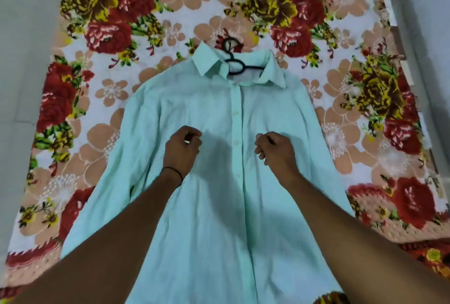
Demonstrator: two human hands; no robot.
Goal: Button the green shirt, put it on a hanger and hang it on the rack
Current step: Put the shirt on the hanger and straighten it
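The light green shirt (219,109) lies flat, front up, on the flowered bedsheet, its button placket closed down the middle. A black hanger (235,64) sits inside the collar, its hook pointing away from me onto the sheet. My left hand (183,150) hovers over the shirt's chest left of the placket, fingers curled, and casts a shadow on the cloth. My right hand (274,150) is just right of the placket, fingers curled too. I see nothing held in either hand.
The flowered sheet (146,23) covers a bed that fills most of the view. Grey floor (22,60) runs along the left side, and a pale edge and floor (426,48) along the right. No rack is in view.
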